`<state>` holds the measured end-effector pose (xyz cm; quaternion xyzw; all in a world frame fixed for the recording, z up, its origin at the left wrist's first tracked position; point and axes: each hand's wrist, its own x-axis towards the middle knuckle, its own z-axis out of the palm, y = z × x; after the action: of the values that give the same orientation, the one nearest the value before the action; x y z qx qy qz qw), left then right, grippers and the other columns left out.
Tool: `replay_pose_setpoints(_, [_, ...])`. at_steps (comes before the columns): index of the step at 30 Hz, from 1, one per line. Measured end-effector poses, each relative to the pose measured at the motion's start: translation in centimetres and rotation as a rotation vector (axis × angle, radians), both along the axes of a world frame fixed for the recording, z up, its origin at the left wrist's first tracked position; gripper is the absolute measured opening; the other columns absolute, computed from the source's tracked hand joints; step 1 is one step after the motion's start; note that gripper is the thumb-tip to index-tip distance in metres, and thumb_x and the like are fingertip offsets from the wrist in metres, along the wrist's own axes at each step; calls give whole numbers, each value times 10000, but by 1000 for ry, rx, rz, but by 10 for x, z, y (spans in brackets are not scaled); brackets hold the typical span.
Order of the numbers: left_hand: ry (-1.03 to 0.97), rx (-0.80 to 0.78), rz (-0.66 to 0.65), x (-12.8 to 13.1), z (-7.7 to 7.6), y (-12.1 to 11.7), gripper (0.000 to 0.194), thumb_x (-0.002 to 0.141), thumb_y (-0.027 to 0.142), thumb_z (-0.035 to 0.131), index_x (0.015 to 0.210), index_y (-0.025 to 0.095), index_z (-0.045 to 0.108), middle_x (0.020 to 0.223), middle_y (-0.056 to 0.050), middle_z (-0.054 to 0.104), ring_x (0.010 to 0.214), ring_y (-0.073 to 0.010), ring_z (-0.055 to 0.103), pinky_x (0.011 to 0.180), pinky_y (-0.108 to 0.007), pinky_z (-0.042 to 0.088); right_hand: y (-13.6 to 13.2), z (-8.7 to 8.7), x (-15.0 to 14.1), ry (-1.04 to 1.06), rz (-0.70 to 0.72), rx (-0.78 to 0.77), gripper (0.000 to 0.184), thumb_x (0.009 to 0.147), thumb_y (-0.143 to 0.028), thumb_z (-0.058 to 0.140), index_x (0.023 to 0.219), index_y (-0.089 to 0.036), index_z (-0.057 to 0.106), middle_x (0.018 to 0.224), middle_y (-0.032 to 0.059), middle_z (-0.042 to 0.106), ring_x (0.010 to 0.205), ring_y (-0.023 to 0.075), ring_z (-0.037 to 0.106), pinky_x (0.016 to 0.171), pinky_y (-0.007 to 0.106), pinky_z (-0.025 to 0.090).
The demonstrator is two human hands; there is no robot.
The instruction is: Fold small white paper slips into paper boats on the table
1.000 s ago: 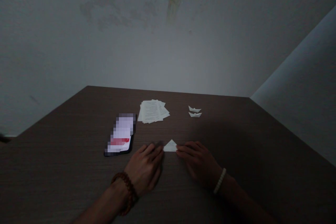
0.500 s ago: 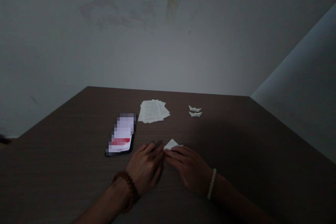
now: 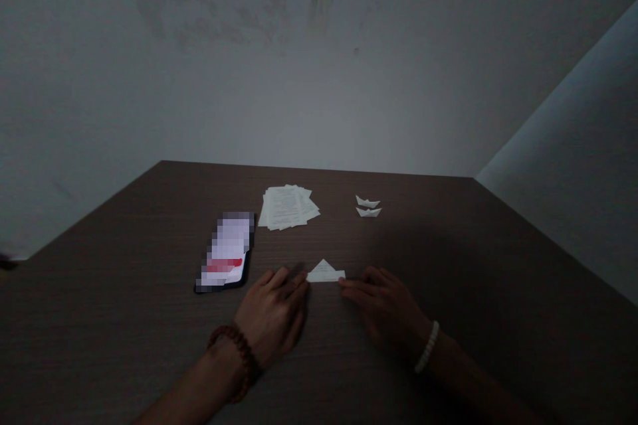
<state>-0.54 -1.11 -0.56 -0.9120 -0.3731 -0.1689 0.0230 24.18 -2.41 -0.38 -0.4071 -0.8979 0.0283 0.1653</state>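
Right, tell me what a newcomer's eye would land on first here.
Probably the lit phone with its red patch, on the table's left side. Next, the small folded paper between the left hand and right hand, then two paper boats beyond, right of the loose sheets.

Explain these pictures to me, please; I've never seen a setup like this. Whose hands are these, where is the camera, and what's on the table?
There is no machine here: these are a person's two bare hands. Every picture comes from one camera worn on the head, looking forward and down.

The left hand has its fingers at the left end of a small folded paper; the right hand has its fingertips at the right end. The paper lies on the brown table.

To the left is a phone, its screen blurred. Farther back are a pile of printed sheets and, right of it, two paper boats.
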Motion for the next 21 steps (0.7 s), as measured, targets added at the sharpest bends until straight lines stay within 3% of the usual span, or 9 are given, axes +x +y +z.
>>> replay_pose_setpoints(4, [-36, 23, -7, 1, -1, 0, 281, 808, 165, 497, 1047, 134, 643, 1111, -98, 657, 917, -267, 520, 760, -415, 451, -5, 2, 8, 7, -42, -18, 319, 781, -47, 518, 1042, -202, 615, 1158, 40, 650, 840, 222, 488, 750, 369, 437])
replay_pose_setpoints(8, [-93, 15, 32, 5, -2, 5, 213, 844, 168, 478, 936, 161, 670, 1014, -74, 682, 862, -253, 506, 724, -402, 448, 1, 9, 4, 118, -129, -35, 253, 844, -112, 513, 1059, -203, 610, 961, 43, 687, 850, 216, 504, 774, 357, 440])
replay_pose_setpoints(11, [-156, 9, 57, 8, -4, 11, 205, 874, 186, 473, 863, 168, 677, 957, -64, 687, 823, -237, 496, 719, -391, 448, 12, 13, -7, 175, -230, -43, 163, 880, -172, 517, 994, -197, 631, 987, 50, 658, 880, 198, 527, 835, 359, 437])
replay_pose_setpoints(15, [-199, -32, 75, 9, -5, 15, 205, 884, 192, 480, 817, 172, 673, 897, -59, 680, 803, -225, 498, 715, -379, 449, 23, 8, -22, 199, -282, -73, 193, 799, -283, 664, 974, -202, 653, 1012, 70, 615, 953, 225, 527, 833, 363, 456])
replay_pose_setpoints(21, [-245, -114, 128, 9, -1, 16, 199, 838, 187, 537, 997, 158, 654, 953, -82, 650, 902, -241, 503, 775, -386, 464, 25, -5, -29, 302, -277, -96, 133, 770, -230, 701, 892, -200, 656, 958, 49, 605, 916, 203, 536, 828, 351, 446])
